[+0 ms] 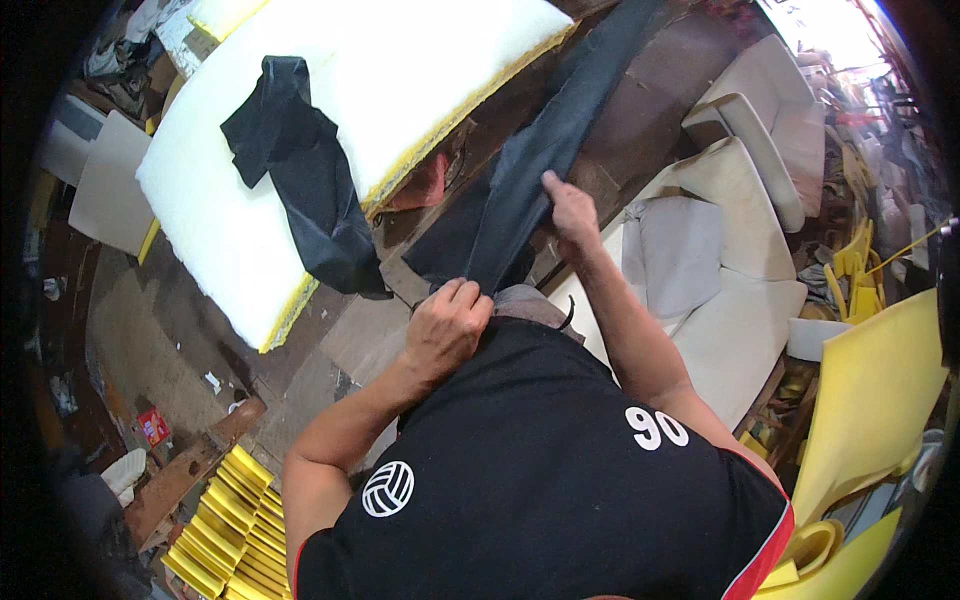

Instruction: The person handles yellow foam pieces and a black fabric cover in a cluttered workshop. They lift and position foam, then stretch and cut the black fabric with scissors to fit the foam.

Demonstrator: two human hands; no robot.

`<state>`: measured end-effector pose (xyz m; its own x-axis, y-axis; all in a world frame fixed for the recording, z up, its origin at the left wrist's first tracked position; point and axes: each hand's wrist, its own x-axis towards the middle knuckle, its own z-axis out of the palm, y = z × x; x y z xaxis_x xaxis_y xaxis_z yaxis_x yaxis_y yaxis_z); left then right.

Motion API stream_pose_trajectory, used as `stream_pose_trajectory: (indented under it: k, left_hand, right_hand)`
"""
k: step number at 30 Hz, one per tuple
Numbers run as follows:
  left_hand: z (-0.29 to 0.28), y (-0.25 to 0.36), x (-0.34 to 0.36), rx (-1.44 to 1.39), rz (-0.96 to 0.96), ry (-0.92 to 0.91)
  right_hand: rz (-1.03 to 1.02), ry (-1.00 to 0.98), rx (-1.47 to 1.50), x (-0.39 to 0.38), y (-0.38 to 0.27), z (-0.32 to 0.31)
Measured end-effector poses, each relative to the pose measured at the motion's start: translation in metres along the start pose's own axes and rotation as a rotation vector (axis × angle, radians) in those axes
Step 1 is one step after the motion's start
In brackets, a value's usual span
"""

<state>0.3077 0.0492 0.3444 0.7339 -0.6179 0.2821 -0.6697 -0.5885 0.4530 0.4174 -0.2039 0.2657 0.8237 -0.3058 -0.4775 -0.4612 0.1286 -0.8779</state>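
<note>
A long strip of dark blue-black fabric stretches from close to my body up toward the far right, with a fold running along it. My left hand is closed on its near end, fingers curled and pinching it by my waist. Farther along, my right hand grips the strip's right edge, thumb on top and the other fingers mostly hidden. Left of the strip, a separate crumpled black fabric piece lies on a white-topped padded slab with yellow foam edges; its lower end hangs over the near edge.
A cream sofa with a grey cushion stands to my right, more pale seating beyond. Yellow foam sheets lean at far right. Stacked yellow foam strips lie at lower left, near a wooden board and a red packet.
</note>
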Motion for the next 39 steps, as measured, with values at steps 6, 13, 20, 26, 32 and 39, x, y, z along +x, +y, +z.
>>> stream_pose_trajectory:
  k: [6, 13, 20, 26, 32, 39]
  left_hand:
    - [-0.018, -0.019, 0.044, -0.354, -0.065, -0.275]
    - [0.069, -0.091, 0.217, -1.018, -0.726, 0.089]
    - [0.129, -0.07, 0.302, -1.624, -0.904, -0.179]
    - [0.173, -0.058, 0.32, -1.36, -0.794, -0.075]
    - [0.152, -0.023, 0.32, -1.174, -0.763, 0.021]
    - [0.185, -0.032, 0.325, -1.306, -0.85, 0.117]
  right_hand:
    - [0.073, -0.27, 0.187, -0.055, -0.019, 0.007]
    - [0.177, -0.293, 0.343, -0.069, -0.035, -0.042]
    - [0.216, -0.25, 0.567, -0.069, -0.022, -0.112]
    - [0.243, -0.258, 0.572, -0.061, -0.014, -0.155]
    - [0.277, -0.218, 0.572, -0.055, -0.01, -0.175]
    - [0.255, -0.078, 0.239, -0.054, -0.016, -0.169]
